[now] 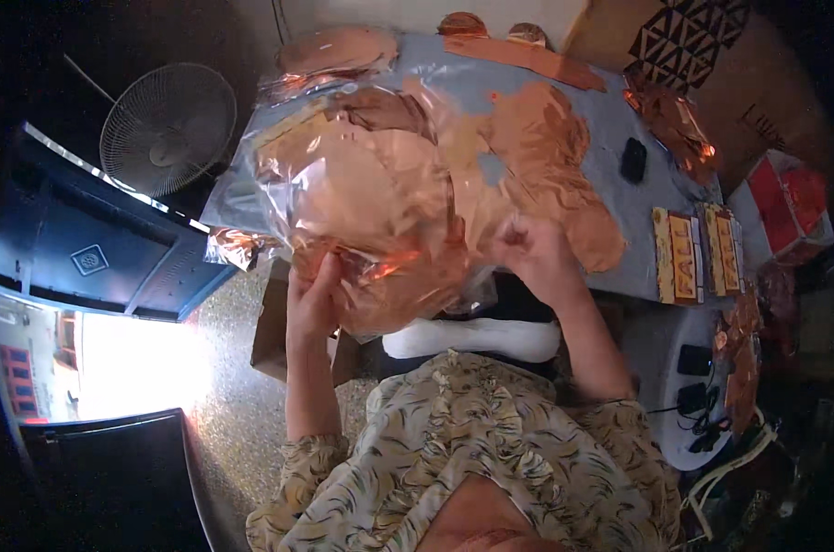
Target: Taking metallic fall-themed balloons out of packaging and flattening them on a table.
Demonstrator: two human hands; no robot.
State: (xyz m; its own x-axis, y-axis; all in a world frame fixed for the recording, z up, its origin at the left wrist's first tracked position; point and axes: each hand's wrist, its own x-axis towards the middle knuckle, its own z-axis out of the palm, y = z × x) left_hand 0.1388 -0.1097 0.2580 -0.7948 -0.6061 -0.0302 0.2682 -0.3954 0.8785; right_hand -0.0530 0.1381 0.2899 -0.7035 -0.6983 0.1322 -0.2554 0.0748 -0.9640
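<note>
One bag [366, 184], foil [389, 271] already inside, overhangs the tabletop's [610, 138] near edge; left hand [314, 302] pinching it, right hand [538, 253] curled (grip: can't tell). Flat sheet [550, 138] toward right edge, unbagged.

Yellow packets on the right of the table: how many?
2: the left packet and the right packet, side by side at the right edge of the table. Any stacked underneath would be hidden.

Crinkled clear plastic [311, 198] with copper-coloured foil [394, 290] overhangs the table [610, 133].
</note>
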